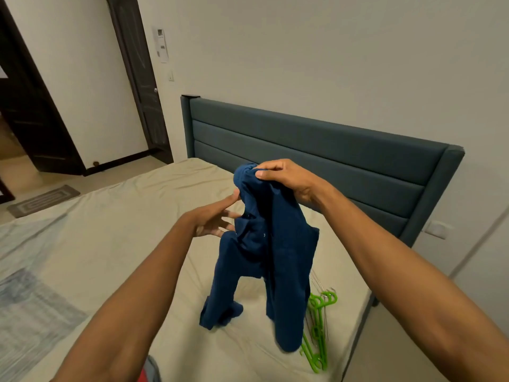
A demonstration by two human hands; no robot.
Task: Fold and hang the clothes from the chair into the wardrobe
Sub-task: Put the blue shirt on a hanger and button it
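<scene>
Right hand (286, 179) pinched top of blue shirt (264, 252), fingers and thumb clamped on bunched fabric, held it up over bed (115, 244). Shirt hung down, one sleeve end touching sheet at about 7 o'clock from shirt's middle. Left hand (217, 219) sat at 9 o'clock of shirt, fingers straight and spread, tips just at fabric edge, gripping nothing. Green hangers (319, 329) lay on bed at 5 o'clock, partly behind shirt. Dark headboard (316, 150) at 12.

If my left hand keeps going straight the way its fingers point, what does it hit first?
Most likely the blue shirt that the right hand holds up; the left hand fingertips look almost on it, though depth is unclear.
</scene>
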